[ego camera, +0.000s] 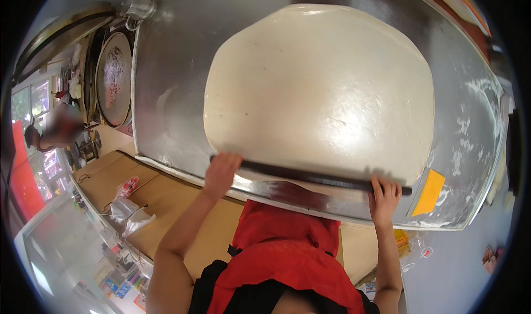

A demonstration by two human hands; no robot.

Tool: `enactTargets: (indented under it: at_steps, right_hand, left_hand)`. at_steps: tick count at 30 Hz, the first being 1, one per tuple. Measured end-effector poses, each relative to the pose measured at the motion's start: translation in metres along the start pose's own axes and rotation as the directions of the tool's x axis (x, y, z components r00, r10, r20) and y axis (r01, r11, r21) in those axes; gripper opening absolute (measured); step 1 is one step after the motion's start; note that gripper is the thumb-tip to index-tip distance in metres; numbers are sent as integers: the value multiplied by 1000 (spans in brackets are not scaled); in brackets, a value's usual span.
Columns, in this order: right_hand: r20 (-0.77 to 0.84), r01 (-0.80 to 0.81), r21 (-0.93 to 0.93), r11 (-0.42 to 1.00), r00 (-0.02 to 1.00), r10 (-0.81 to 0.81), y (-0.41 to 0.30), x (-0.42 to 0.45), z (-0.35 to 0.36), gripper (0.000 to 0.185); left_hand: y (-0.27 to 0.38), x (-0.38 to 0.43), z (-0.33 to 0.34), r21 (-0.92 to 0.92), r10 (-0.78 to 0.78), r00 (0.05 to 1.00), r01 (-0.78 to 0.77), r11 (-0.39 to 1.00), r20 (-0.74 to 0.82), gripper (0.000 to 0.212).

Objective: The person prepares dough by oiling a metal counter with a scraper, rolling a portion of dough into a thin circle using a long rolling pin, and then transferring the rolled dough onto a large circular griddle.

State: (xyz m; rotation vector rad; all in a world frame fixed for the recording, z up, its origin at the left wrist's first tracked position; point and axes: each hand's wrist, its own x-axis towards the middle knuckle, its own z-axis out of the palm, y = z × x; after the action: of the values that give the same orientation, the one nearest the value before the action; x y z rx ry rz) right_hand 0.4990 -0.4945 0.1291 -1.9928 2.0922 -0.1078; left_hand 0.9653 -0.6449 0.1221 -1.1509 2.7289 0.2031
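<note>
A broad, thin sheet of pale dough (pixel 307 77) lies across the metal worktop (pixel 174 119), shiny on top and marked with a few dark specks. Along its near edge runs a long dark rolling pin (pixel 303 175), tilted slightly down to the right. My left hand (pixel 222 173) is wrapped over the pin close to its left end. Near the other end, my right hand (pixel 385 198) grips it with the fingers over the top. A dough scraper with a yellow handle (pixel 430 192) rests on the worktop just right of that hand.
A round griddle (pixel 113 81) with a raised lid (pixel 62 40) stands left of the worktop. A metal pot with a spout (pixel 140 6) is at the far left corner. Plastic bags (pixel 124 210) lie on cardboard (pixel 174 193). White flour (pixel 460 135) dusts the right side.
</note>
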Motion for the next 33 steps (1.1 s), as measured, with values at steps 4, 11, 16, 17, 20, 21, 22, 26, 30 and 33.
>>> enactTargets:
  at_steps: [4, 11, 16, 17, 20, 21, 22, 26, 30, 33]
  right_hand:
    - [-143, -28, -166, 986, 990, 4, -62, 165, 9, 71]
    - [-381, 157, -246, 956, 892, -245, -75, 361, 16, 78]
    - [-349, 212, -327, 921, 879, -326, -27, 429, -5, 65]
    - [-353, 226, -374, 899, 862, -364, -15, 434, -7, 63]
    - [-329, 125, -350, 928, 912, -246, 17, 432, -20, 61]
    - [-302, 87, -343, 935, 933, -197, 19, 425, -24, 60]
    - [-282, 128, -365, 922, 929, -241, 20, 413, -24, 60]
    - [-108, 373, -195, 907, 911, -398, -34, 318, -32, 60]
    - [191, 226, 173, 959, 947, -257, -101, 199, -3, 112]
    - [164, 93, 136, 986, 980, -115, -93, 150, 3, 115]
  left_hand:
    - [-81, 99, 2, -51, -106, 986, 100, 994, -125, 92]
    - [-184, 301, -53, 284, 153, 969, -94, 954, -192, 99]
    - [-245, 386, -95, 178, 344, 929, -318, 931, -136, 47]
    - [-259, 387, -90, 203, 303, 931, -263, 943, -205, 48]
    - [-288, 396, -83, 319, 276, 857, -139, 937, -436, 44]
    - [-281, 390, -86, 263, 294, 901, -214, 941, -320, 43]
    - [-267, 376, -100, 202, 319, 927, -279, 939, -199, 42]
    - [-227, 292, -125, 130, 441, 892, -451, 883, 97, 67]
    - [-166, 151, -44, -233, 176, 984, -180, 956, -37, 106]
    - [-126, 88, -38, -235, -129, 985, 153, 960, 112, 109]
